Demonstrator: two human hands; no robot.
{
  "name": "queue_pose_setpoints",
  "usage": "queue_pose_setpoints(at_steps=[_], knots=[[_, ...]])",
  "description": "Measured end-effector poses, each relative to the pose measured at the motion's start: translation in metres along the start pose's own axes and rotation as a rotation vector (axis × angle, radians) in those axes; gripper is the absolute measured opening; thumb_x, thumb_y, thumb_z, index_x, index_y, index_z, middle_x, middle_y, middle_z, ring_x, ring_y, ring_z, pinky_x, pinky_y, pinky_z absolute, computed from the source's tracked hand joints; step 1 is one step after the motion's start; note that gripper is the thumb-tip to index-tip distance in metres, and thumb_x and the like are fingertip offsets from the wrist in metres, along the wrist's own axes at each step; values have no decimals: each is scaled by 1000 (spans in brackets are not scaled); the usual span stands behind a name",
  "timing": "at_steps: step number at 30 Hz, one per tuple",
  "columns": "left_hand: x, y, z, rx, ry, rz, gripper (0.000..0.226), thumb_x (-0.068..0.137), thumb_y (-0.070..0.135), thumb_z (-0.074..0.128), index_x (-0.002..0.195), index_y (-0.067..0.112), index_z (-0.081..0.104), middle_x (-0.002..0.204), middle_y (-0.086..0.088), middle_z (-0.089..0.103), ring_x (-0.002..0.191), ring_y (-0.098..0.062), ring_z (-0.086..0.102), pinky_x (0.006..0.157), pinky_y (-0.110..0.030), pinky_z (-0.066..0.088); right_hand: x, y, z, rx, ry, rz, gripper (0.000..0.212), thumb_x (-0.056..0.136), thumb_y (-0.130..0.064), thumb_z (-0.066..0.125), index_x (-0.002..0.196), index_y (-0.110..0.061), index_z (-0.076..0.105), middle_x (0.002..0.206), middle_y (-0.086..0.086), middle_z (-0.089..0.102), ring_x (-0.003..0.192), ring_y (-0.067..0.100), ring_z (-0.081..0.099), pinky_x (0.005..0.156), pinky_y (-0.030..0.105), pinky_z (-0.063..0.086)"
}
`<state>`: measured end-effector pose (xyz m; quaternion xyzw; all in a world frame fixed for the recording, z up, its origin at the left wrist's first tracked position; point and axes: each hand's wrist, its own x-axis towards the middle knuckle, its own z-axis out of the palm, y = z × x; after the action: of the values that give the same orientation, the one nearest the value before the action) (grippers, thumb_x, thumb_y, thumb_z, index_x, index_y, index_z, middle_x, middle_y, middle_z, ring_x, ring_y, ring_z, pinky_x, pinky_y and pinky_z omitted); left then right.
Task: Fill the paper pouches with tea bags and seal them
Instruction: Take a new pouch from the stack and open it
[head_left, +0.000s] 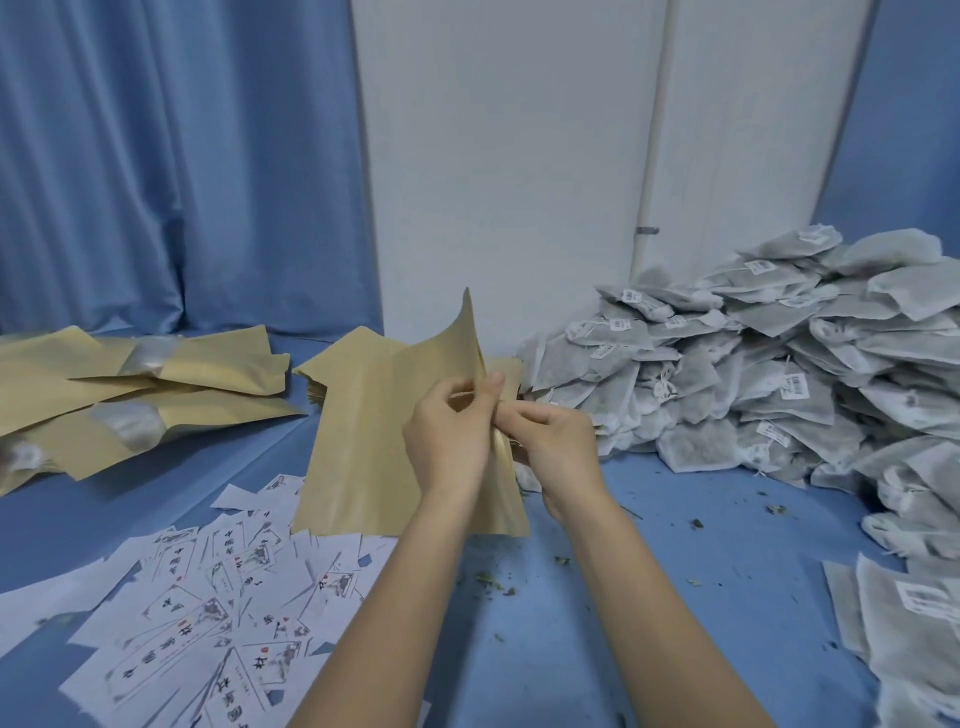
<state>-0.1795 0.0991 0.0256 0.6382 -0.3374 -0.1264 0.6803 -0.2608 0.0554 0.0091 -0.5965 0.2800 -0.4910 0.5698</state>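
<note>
Holding a brown paper pouch (384, 441) up off the blue table (597, 597), both hands meet at its right-hand edge. I note the left hand (447, 436) has its fingers curled, thumb and forefinger pinching the pouch's edge near the mouth; the right hand (556, 436) is likewise curled, its fingertips closed on the same edge just right of the left thumb. Above the fingers one layer of the pouch peels away and stands up in a point, so the mouth appears parted; whether anything is inside I cannot tell. Directly behind the fingers, partly hidden by the held pouch, lies a stack of empty pouches (343, 364). Right of the right hand, near it, rises a large heap of grey tea bags (779, 374) with small white tags; more tea bags (904, 623) lie nearer the right forearm. Well left of the left hand rest filled pouches (135, 389) with clear windows. Below the left wrist, printed white labels (208, 597) are scattered. Loose tea crumbs (498, 582) speckle the table between the forearms.
</note>
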Motion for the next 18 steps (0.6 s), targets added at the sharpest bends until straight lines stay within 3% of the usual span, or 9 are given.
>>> queue_pose_setpoints(at_steps=[2,5,7,9,11,13,16,18], knots=[[-3,-3,-1,-105,14,-52,18,83,38,69,73,23,70,74,2,71,79,-21,69,75,-40,57,-2,0,-4,83,-22,47,8,79,-17,72,77,-11,77,79,10,73,72,22,68,68,32,54],[-4,-8,-2,-193,39,-89,25,88,31,66,70,14,73,60,6,69,59,-8,67,50,-21,53,-6,-2,-9,146,-41,126,12,81,-21,70,79,-12,77,78,11,73,68,24,63,61,28,50],[-5,-9,0,-142,7,-63,31,79,43,72,61,18,71,52,5,64,51,-5,61,52,-19,52,-8,-1,-9,97,-64,111,13,81,-23,70,80,-12,77,79,10,73,67,21,68,60,25,53],[-6,-8,3,-120,-10,-74,29,71,48,77,64,20,73,55,5,64,61,-11,64,70,-31,57,-9,-1,-9,73,-61,90,13,79,-23,72,81,-10,76,79,10,73,66,17,69,56,21,53],[-6,-7,4,-136,1,-95,24,70,43,79,65,21,72,58,3,67,68,-17,68,73,-38,58,-8,-2,-10,88,-47,78,13,78,-19,73,83,-8,76,79,10,74,67,16,70,57,20,52],[-7,-7,6,-167,-7,-112,25,72,41,78,61,19,71,57,2,67,60,-12,65,65,-33,58,-8,-2,-13,106,-35,77,14,78,-16,73,86,-5,76,81,10,74,72,16,71,61,21,54],[-10,-8,8,-223,-16,-132,29,75,37,77,62,12,71,54,4,65,48,0,58,47,-14,46,-9,1,-17,92,-23,75,16,77,-18,73,88,-7,76,81,8,74,75,14,71,64,21,55],[-11,-10,11,-222,-21,-140,30,76,36,76,65,8,72,57,1,67,49,0,59,45,-12,45,-8,5,-19,68,-2,80,16,77,-21,73,88,-8,76,82,8,74,78,16,70,72,27,57]])
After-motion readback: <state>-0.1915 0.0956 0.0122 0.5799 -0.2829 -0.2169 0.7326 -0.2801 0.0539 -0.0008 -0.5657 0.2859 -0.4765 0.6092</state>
